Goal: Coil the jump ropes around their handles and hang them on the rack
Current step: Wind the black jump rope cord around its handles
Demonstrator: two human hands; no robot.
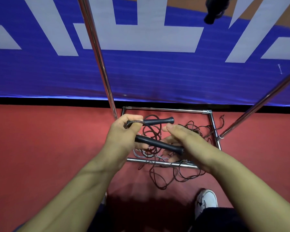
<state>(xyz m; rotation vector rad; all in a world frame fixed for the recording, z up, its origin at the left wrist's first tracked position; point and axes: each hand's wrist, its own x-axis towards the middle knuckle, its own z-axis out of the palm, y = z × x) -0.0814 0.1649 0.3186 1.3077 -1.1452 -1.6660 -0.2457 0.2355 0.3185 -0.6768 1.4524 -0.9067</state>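
Observation:
My left hand grips two black jump rope handles at their rope ends. The upper handle points right, and the lower handle slants down to the right. A loop of dark rope curls round my left fingers. My right hand cups the flared end of the lower handle, fingers curled beneath it and thumb raised. Dark rope hangs from the handles into a tangle on the floor. The chrome rack rises in front of me, and a coiled black rope hangs near its top.
The rack's square base frame lies on the red floor around the tangled ropes, which include a white one. A slanted chrome bar crosses at the right. A blue banner wall stands behind. My white shoe is at the lower right.

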